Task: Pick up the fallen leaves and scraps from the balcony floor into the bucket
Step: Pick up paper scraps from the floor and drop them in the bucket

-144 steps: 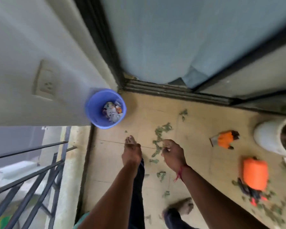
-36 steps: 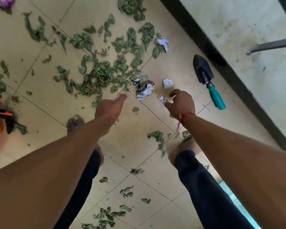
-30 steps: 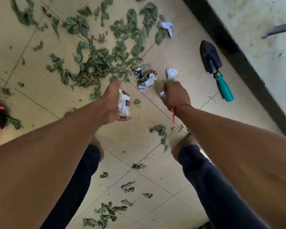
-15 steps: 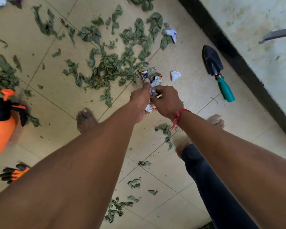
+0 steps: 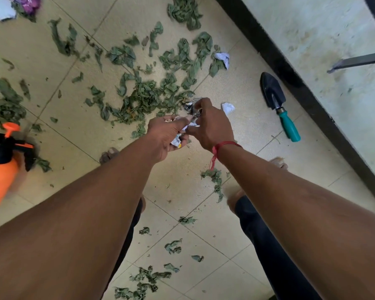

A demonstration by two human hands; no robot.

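Note:
Green fallen leaves (image 5: 143,98) lie scattered in a thick patch across the beige floor tiles. My left hand (image 5: 167,135) grips crumpled white paper scraps (image 5: 178,140) in its curled fingers. Touching it on the right, my right hand (image 5: 210,124) pinches a crumpled printed paper scrap (image 5: 191,106) at the leaf pile's edge. A small white scrap (image 5: 227,108) lies just right of my right hand, and another white scrap (image 5: 223,58) sits farther away among the leaves. The bucket is out of view.
A black trowel with a teal handle (image 5: 277,105) lies at the right near the dark wall base (image 5: 301,92). An orange spray bottle (image 5: 0,161) stands at the left edge. More leaves (image 5: 147,276) lie near my feet. Purple and white scraps (image 5: 13,5) sit top left.
My right hand has reached forward onto the printed scrap beside the leaf pile. My left hand keeps the white scraps and stays against the right hand.

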